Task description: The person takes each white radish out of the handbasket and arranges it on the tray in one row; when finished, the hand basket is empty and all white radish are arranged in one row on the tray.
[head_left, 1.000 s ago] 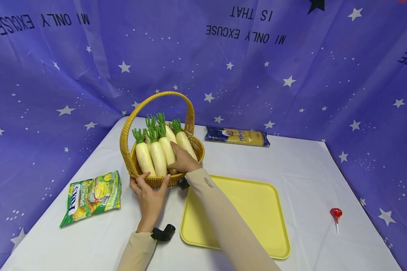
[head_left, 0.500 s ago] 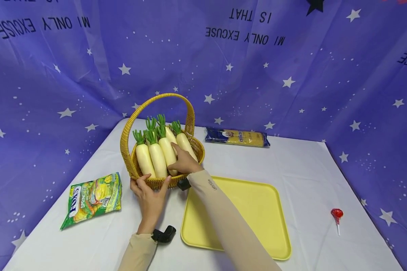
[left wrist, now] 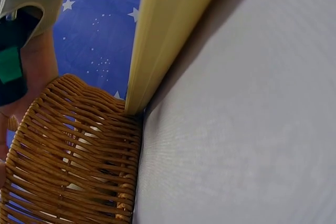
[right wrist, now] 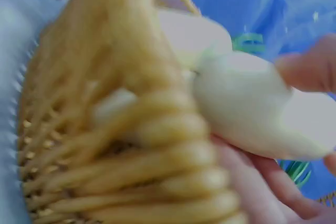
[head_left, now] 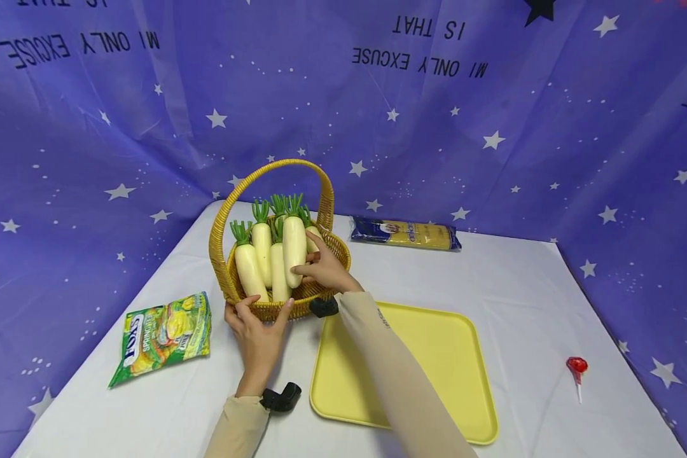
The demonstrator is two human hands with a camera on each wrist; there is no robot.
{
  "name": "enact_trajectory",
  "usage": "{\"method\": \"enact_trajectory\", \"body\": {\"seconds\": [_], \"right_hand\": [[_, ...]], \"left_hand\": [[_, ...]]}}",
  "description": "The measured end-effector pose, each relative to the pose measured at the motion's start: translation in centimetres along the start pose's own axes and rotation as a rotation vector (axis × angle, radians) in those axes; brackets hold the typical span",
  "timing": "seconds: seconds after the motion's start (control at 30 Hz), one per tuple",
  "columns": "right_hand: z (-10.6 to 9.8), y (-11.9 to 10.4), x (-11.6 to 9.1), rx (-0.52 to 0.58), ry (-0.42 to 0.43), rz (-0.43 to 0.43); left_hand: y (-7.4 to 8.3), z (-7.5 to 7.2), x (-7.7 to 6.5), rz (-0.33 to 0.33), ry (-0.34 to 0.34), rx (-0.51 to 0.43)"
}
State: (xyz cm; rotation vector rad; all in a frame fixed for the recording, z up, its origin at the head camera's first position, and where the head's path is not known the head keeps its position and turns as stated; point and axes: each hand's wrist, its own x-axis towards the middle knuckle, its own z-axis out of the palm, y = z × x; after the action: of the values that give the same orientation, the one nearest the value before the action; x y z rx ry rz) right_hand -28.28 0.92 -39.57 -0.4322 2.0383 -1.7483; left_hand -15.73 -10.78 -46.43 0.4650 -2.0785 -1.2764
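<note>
A yellow wicker basket with a tall arched handle holds several white radishes with green tops. My left hand holds the basket's front rim, its fingertips and thumb bent over the edge. My right hand grips one radish between thumb and fingers, raised above the others and almost upright within the basket. In the right wrist view, the held radish is close behind the blurred wicker rim. The left wrist view has the basket's woven side, with part of the left hand behind it.
A yellow tray lies right of the basket, beneath the right forearm. To the left is a green candy bag. A pasta packet lies at the back, and a red lollipop at the far right. A starry purple cloth hangs behind.
The right hand has drawn the gripped radish upward from among the others, and the remaining radishes have shifted. The left hand stays on the basket rim. The head view has moved slightly.
</note>
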Motion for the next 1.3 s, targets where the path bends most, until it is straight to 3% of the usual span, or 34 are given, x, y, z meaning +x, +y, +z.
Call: {"method": "enact_trajectory", "body": {"seconds": [0.23,0.47,0.67,0.8,1.03,1.3], "right_hand": [[-0.4,-1.5,-1.7,0.148,0.008,-0.052],[-1.4,-0.5,-2.7,0.236,-0.004,-0.109],[-3.0,0.2,-6.7,0.249,-0.009,-0.117],[-3.5,1.5,-10.3,0.213,0.018,-0.077],[-2.9,5.1,-15.8,0.251,0.085,0.061],[-1.5,7.5,-19.3,0.251,0.049,0.189]], "left_hand": [[-0.1,0.1,0.0,-0.004,0.007,0.025],[0.0,0.0,0.2,-0.002,0.004,0.022],[0.0,0.1,0.1,-0.009,-0.004,0.020],[-0.1,-0.1,0.1,-0.011,-0.002,0.027],[-0.1,-0.1,0.2,0.004,-0.009,0.016],[-0.2,0.0,0.1,0.012,-0.008,0.015]]}}
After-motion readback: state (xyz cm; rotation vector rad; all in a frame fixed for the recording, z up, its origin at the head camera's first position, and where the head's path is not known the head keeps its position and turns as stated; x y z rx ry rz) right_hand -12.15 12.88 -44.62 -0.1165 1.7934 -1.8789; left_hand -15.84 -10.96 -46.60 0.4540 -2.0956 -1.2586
